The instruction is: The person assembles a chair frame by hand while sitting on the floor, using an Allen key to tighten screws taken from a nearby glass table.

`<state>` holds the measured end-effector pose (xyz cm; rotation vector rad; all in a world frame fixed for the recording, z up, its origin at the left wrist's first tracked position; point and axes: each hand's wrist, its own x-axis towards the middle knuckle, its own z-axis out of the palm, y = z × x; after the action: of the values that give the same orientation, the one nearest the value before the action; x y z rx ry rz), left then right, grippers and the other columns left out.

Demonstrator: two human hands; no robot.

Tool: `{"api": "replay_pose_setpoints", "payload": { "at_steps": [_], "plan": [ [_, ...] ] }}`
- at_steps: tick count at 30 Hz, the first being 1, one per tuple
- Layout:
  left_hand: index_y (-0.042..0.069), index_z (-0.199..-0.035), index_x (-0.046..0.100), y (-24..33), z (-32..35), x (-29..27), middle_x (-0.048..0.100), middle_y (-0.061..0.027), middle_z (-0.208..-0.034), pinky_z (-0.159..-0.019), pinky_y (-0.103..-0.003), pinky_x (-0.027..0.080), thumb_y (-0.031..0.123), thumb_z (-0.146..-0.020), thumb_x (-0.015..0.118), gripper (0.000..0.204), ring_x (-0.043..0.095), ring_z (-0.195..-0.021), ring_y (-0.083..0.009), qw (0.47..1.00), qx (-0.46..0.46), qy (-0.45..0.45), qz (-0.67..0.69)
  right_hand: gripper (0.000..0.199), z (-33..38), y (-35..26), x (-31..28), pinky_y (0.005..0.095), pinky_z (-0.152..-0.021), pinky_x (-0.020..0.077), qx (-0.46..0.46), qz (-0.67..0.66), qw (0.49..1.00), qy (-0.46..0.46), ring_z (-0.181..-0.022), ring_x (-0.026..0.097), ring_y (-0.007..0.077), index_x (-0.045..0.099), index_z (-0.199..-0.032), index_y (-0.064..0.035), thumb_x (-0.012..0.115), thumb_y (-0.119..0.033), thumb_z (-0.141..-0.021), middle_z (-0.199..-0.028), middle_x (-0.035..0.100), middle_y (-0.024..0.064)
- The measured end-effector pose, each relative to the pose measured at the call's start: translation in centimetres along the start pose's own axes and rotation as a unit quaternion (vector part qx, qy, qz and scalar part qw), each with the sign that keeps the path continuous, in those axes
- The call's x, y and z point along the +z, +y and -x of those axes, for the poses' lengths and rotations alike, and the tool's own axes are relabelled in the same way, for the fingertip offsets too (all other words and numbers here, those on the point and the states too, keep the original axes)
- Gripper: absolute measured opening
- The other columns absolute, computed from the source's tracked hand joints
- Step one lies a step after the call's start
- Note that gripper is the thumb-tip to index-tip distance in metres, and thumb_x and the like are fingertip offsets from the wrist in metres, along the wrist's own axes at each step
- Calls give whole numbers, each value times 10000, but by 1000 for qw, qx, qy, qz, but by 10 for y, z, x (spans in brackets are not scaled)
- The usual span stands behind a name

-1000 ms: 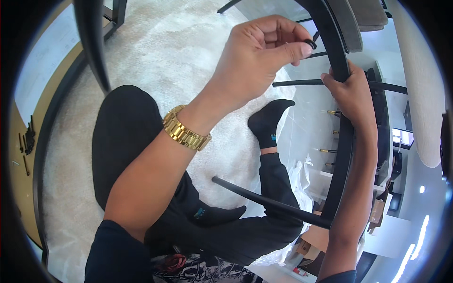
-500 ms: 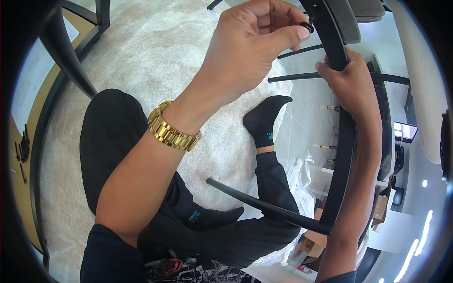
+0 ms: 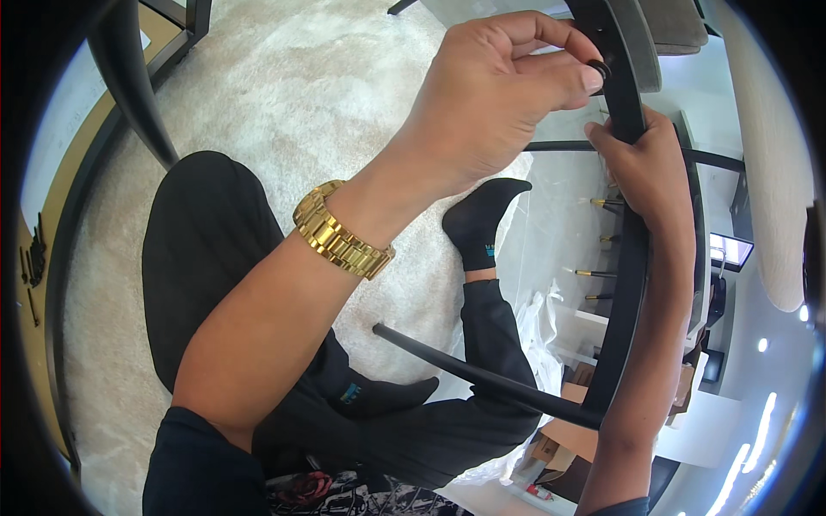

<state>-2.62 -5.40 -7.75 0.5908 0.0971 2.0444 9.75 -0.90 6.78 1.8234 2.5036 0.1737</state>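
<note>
Between thumb and index finger of my left hand (image 3: 499, 99) is a small black round piece (image 3: 600, 69), its exact kind too small to tell. It is right at the flat black frame bar (image 3: 621, 82), and I cannot tell whether it touches. My right hand (image 3: 647, 172) is wrapped round the same bar lower down. This frame stands upright on my right, with a thin black leg (image 3: 473, 374) reaching out from its lower part toward my legs. Beside the bar's upper end is a grey padded part (image 3: 675, 26).
My legs in black trousers are bent on a pale carpet (image 3: 284, 86). At the left, black bolts (image 3: 34, 258) lie on a brown board (image 3: 52, 163) beside another black leg (image 3: 129, 86). Clear plastic wrapping (image 3: 538, 335) and cardboard boxes (image 3: 568, 439) lie on the right.
My left hand has moved to the right and slightly down with the small black round piece. The bar's upper part and my right hand have shifted slightly right and down.
</note>
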Motion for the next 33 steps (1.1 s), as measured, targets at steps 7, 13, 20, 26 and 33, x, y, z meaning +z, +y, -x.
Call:
{"api": "replay_pose_setpoints", "payload": {
  "at_steps": [7, 13, 20, 26, 33],
  "plan": [
    [-16, -1019, 718, 4, -1, 1, 759, -78, -977, -800, -217, 548, 80, -920, 745, 141, 703, -905, -91, 997, 7, 9, -73, 323, -2, -2, 2, 373, -688, 511, 26, 26, 999, 3, -645, 643, 237, 668, -881, 39, 759, -266, -830, -712, 673, 137],
    [-15, -1019, 716, 7, -2, 1, 762, -89, -971, -810, -222, 555, 93, -928, 737, 142, 714, -911, -105, 994, 6, 23, -108, 326, -3, -1, 0, 373, -718, 527, 25, 30, 999, 0, -675, 673, 238, 681, -905, 48, 757, -259, -829, -744, 696, 152],
    [-20, -1023, 709, 3, -3, 2, 758, -103, -984, -839, -250, 591, 81, -942, 720, 130, 727, -899, -133, 999, 4, 35, -40, 337, -2, 1, 1, 372, -719, 528, 22, 19, 1000, 0, -674, 672, 234, 687, -921, 64, 756, -251, -824, -740, 690, 148],
    [-45, -1014, 706, 2, -9, 6, 754, -126, -970, -750, -253, 610, 78, -950, 710, 139, 760, -843, -171, 993, 20, 67, -96, 344, -2, 0, 0, 373, -720, 532, 21, 20, 1000, 1, -677, 678, 238, 688, -928, 67, 757, -253, -820, -738, 688, 152],
    [-86, -1060, 669, 33, -16, 13, 715, -101, -968, -752, -241, 609, 82, -994, 675, 181, 713, -804, -127, 990, -99, 54, -85, 347, -2, -1, -1, 374, -724, 538, 27, 19, 999, -7, -678, 684, 241, 698, -953, 65, 759, -249, -819, -748, 697, 156]
  ]
}}
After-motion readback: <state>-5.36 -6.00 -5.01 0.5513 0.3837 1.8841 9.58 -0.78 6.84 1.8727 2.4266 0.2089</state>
